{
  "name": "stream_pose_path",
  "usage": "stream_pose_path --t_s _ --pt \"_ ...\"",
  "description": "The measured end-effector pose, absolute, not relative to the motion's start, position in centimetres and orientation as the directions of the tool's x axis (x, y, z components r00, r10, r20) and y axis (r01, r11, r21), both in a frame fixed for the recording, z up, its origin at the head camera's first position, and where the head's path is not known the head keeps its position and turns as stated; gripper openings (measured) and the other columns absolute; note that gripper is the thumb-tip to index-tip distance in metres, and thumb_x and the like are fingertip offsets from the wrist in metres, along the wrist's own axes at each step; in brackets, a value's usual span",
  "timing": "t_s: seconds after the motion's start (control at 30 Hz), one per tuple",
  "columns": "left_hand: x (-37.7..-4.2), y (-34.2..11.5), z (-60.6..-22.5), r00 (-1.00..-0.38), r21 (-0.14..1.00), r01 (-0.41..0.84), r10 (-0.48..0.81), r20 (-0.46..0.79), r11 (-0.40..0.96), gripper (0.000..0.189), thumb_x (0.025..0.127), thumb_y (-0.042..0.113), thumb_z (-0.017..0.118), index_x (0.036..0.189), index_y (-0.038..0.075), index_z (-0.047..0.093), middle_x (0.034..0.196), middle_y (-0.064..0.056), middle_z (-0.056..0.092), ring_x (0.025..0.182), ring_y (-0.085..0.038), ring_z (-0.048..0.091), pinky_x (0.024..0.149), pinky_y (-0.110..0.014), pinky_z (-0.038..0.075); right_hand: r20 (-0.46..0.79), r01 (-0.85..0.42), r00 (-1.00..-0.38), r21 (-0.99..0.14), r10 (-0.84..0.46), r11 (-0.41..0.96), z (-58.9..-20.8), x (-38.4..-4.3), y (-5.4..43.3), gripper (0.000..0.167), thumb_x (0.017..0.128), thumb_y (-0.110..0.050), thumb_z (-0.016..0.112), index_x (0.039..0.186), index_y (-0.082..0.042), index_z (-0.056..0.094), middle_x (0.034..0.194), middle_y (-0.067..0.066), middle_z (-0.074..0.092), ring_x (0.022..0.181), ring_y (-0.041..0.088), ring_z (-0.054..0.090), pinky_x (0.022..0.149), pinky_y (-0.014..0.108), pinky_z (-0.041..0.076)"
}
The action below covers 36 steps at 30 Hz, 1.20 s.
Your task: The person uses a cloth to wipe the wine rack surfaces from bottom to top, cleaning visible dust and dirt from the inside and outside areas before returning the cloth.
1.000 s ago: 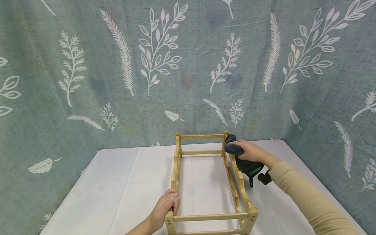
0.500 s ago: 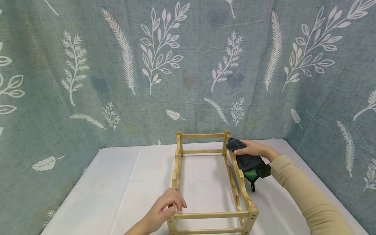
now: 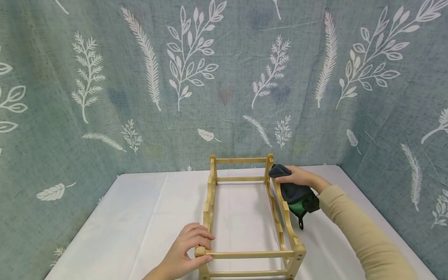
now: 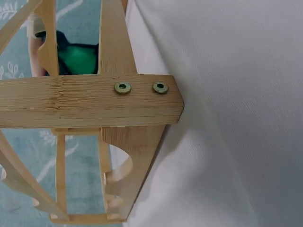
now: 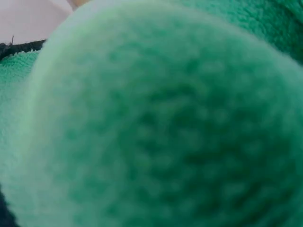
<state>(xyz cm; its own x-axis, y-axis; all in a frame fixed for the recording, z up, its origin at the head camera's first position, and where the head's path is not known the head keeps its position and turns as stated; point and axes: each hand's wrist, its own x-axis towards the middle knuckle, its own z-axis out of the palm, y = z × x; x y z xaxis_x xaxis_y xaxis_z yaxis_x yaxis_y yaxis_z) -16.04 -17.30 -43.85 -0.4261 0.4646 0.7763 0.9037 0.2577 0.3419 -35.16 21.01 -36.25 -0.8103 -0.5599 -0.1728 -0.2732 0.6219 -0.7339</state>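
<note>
A light wooden rack [image 3: 246, 254] with scalloped side rails stands lengthwise on the white-covered table. At its near left corner, my left hand [image 3: 187, 247] holds the post, fingers over the top and thumb against the front. My right hand [image 3: 301, 177] grips a dark and green cleaning cloth [image 3: 295, 192] folded over the right rail near the far end. Part of that cloth hangs outside the rail, with a small black loop at its lower tip. In the right wrist view the fuzzy green side of the cloth [image 5: 165, 123] fills nearly everything, blurred.
White cloth covers the table [image 3: 140, 206]. A grey-green curtain [image 3: 224, 85] with white leaf prints encloses the back and sides, close behind the rack's far end. Two bolts [image 4: 122, 87] show on the rack's post in the left wrist view.
My left hand loosened from the left rail, lifted its fingers, then took the near corner post. My right hand's cloth slid slightly toward me and shows more green. The rack shifted slightly.
</note>
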Motion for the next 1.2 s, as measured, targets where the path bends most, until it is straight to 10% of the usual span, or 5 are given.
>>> stream_pose_path --t_s 0.33,0.73,1.2 --pt "-16.6 -19.5 -43.8 -0.516 0.413 0.854 0.411 0.752 0.316 0.036 0.067 0.008 0.077 0.099 0.016 0.063 0.107 -0.005 0.062 0.108 -0.016 0.048 0.096 -0.022 0.034 -0.154 -0.31 -0.828 -0.677 -0.539 0.668 -36.2 -34.4 20.9 0.064 0.087 -0.044 0.057 0.135 -0.004 0.041 0.123 0.016 0.054 0.104 0.025 0.056 0.09 0.045 0.043" --pt "-21.1 -24.5 -44.0 -0.668 0.545 0.735 0.295 0.683 0.404 0.043 0.062 -0.011 0.073 0.101 0.001 0.061 0.107 -0.012 0.06 0.11 -0.001 0.049 0.094 -0.012 0.033 -0.178 -0.343 -0.822 -0.604 -0.541 0.719 -35.7 -32.3 21.2 0.049 0.087 -0.042 0.058 0.119 -0.005 0.056 0.106 0.008 0.061 0.085 0.016 0.056 0.074 0.034 0.043" --pt "-27.5 -27.2 -42.0 -0.903 0.653 0.426 0.248 0.351 0.626 0.04 0.086 0.022 0.062 0.124 0.01 0.055 0.09 -0.005 0.064 0.087 -0.013 0.059 0.074 -0.033 0.048 -0.169 -0.312 -0.863 -0.564 -0.477 0.765 -35.8 -28.1 20.9 0.052 0.084 -0.045 0.061 0.117 -0.005 0.058 0.111 0.011 0.061 0.096 0.023 0.059 0.081 0.04 0.047"
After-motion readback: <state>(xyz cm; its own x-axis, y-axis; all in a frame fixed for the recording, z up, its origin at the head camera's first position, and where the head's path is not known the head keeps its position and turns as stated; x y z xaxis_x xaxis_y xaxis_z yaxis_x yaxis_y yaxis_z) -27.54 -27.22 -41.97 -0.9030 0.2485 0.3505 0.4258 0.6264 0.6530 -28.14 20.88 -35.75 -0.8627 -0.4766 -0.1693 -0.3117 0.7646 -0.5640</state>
